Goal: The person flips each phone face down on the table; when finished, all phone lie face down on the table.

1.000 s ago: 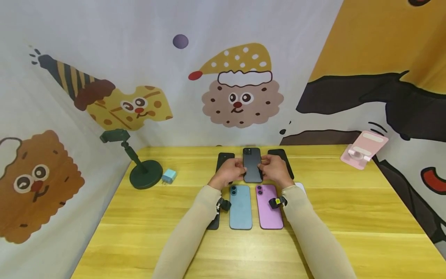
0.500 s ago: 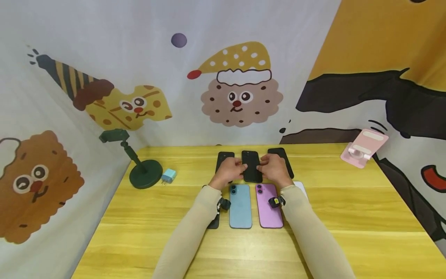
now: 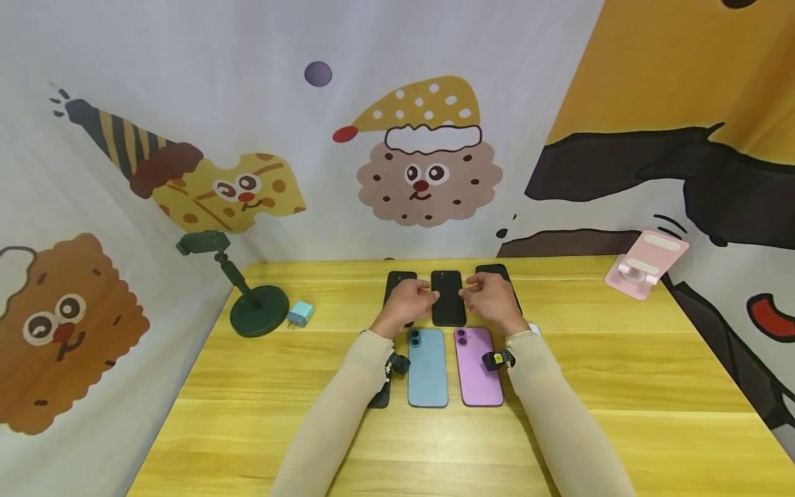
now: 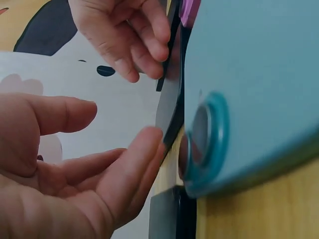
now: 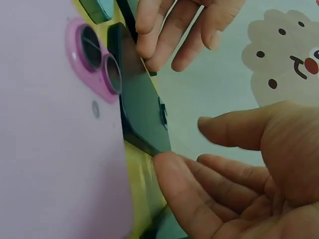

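A black phone (image 3: pixel 447 300) lies back-up at the middle of the back row. On its left my left hand (image 3: pixel 411 302) hovers with loose, spread fingers, partly over another black phone (image 3: pixel 400 277). My right hand (image 3: pixel 491 299) is on the other side, thumb and fingers apart, covering part of a third dark phone (image 3: pixel 495 269). In the right wrist view my right fingertips (image 5: pixel 168 167) are near the middle phone's (image 5: pixel 144 104) edge; contact is hard to tell. In the front row lie a light blue phone (image 3: pixel 427 373) and a pink phone (image 3: pixel 478 383).
A front-left black phone (image 3: pixel 381 397) is partly hidden by my left arm, and a white item (image 3: pixel 535 329) by my right. A green stand (image 3: pixel 259 312) and blue charger plug (image 3: pixel 301 314) stand left; a pink phone stand (image 3: pixel 646 266) is at back right.
The middle phone, held between both hands one second ago and looking lighter grey, now lies flat and looks black. Both hands have loosened from its sides, the right moving slightly outward.
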Demonstrator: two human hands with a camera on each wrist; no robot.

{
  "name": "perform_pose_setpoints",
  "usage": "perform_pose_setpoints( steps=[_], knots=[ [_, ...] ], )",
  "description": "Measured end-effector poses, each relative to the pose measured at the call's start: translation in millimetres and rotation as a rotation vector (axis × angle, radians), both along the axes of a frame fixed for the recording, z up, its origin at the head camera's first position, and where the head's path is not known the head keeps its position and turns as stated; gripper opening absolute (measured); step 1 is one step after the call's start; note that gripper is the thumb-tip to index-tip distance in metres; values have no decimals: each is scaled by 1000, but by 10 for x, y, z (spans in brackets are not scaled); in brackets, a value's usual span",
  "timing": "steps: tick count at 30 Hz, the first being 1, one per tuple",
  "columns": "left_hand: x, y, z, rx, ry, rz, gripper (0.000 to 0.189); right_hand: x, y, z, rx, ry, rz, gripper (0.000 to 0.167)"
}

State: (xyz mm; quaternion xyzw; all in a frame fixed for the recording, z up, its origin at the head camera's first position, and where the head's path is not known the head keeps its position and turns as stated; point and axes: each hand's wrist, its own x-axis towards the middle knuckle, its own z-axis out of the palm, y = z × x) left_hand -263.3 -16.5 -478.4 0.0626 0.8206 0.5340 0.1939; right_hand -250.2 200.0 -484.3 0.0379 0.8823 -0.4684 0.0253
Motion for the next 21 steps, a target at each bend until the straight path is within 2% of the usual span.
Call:
perform_pose_setpoints(
  steps=[4,9,18,21],
  knots=[
    [-5,50,-8,56,22,-14,55,-4,77,20,49,68,33,40],
    [-11,175,-35,192,-10,-42,54,-21,195,21,91,120,63,41],
    [-5,493,-43,302,-16,-29,51,-31,445,44,115,171,26,41],
    [0,614,-33,321,-13,-48,53,-36,558,35,120,171,-10,42]
  ],
)
